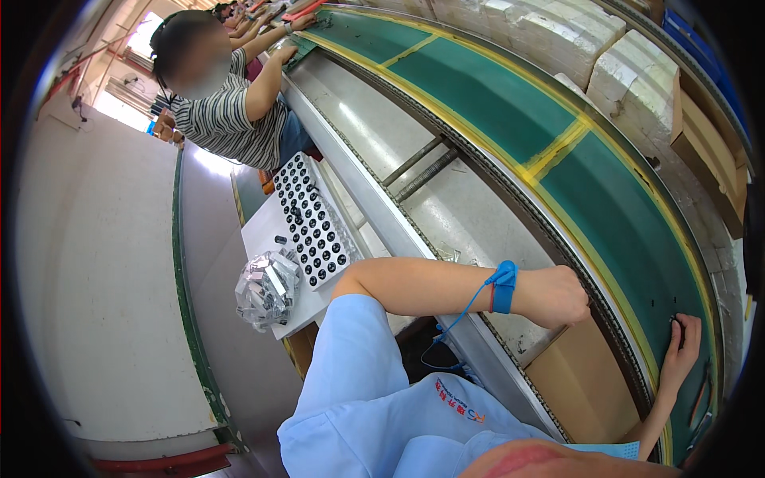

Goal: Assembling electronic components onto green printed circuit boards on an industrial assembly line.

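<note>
My left hand (554,296) is closed in a fist over the near edge of the conveyor, its knuckles toward the belt. Whatever it may hold is hidden. A blue wrist strap (503,288) with a coiled blue cord circles that wrist. Over on the right, my right hand (683,350) rests low on the green conveyor belt (613,207). Its thumb and forefinger come together at a small dark part (673,319), too tiny to name. Another dark speck lies on the belt just left of those fingers.
A white tray (307,227) of round black parts stands left on a small table beside a clear bag (268,288) of silvery pieces. Cardboard (594,374) sits below the belt's near edge. Foam blocks (633,76) line the far side. A person in stripes (231,107) works up the line.
</note>
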`<action>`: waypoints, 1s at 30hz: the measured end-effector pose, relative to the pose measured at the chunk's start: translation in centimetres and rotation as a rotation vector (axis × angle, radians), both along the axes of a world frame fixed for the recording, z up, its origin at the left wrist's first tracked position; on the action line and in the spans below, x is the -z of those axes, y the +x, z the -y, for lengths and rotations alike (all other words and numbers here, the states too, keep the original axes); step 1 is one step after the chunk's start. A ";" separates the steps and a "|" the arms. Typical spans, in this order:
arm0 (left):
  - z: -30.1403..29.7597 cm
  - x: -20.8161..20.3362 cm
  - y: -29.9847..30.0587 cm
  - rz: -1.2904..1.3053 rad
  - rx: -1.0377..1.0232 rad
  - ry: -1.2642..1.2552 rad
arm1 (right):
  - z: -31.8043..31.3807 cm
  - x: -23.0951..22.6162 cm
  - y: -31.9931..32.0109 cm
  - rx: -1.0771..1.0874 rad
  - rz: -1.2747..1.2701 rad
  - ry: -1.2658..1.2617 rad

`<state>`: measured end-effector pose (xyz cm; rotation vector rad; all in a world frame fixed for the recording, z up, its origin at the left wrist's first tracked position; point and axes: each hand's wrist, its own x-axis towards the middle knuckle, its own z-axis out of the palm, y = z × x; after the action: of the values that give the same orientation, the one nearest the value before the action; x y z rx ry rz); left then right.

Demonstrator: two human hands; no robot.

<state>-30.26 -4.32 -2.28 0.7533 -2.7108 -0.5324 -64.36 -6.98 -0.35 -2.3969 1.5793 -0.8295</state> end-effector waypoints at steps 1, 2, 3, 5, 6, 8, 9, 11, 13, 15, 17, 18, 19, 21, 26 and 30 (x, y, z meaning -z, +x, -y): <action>0.1 0.2 0.0 0.026 -0.006 0.031 | 0.0 0.1 0.0 -0.010 -0.001 -0.007; 0.1 0.3 0.0 0.026 -0.004 0.033 | 0.0 0.1 -0.1 -0.009 0.000 -0.005; 0.1 0.5 -0.1 0.077 -0.017 0.079 | 0.0 0.2 -0.2 -0.002 0.004 0.003; 0.0 0.5 0.0 0.127 -0.033 0.122 | 0.0 0.1 -0.1 0.001 0.007 0.007; -0.1 0.5 0.1 0.130 -0.034 0.127 | 0.0 0.0 0.0 0.001 0.006 0.006; -0.2 0.6 0.0 0.132 -0.032 0.134 | 0.0 0.1 -0.1 0.003 0.005 0.008; -0.2 0.6 0.0 0.132 -0.025 0.131 | 0.0 0.2 -0.2 0.003 0.002 0.007; -0.2 0.7 0.0 0.132 -0.021 0.126 | 0.0 0.1 -0.1 0.002 -0.001 0.005; -0.2 0.7 0.0 0.115 -0.013 0.122 | 0.0 0.1 -0.1 0.008 0.016 0.019; -0.1 0.6 0.1 0.120 -0.015 0.129 | 0.1 0.2 -0.2 0.000 0.014 0.011; -0.2 0.5 0.1 0.124 -0.018 0.134 | 0.2 0.3 -0.3 -0.008 0.012 0.002; -0.2 0.5 0.0 0.121 -0.023 0.128 | 0.2 0.3 -0.3 -0.009 0.018 0.003; -0.2 0.5 0.0 0.117 -0.028 0.123 | 0.2 0.3 -0.3 -0.010 0.023 0.004; -0.1 0.6 0.1 0.112 -0.022 0.133 | 0.2 0.4 -0.3 -0.011 0.020 0.002; -0.2 0.4 0.2 0.107 -0.021 0.137 | 0.1 0.2 -0.2 -0.010 0.017 0.002; -0.2 0.2 0.1 0.133 -0.018 0.153 | 0.0 0.3 -0.3 -0.007 0.011 0.006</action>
<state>-30.16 -4.08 -2.50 0.8812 -2.8058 -0.7158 -64.63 -6.95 -0.65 -2.3885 1.5657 -0.8341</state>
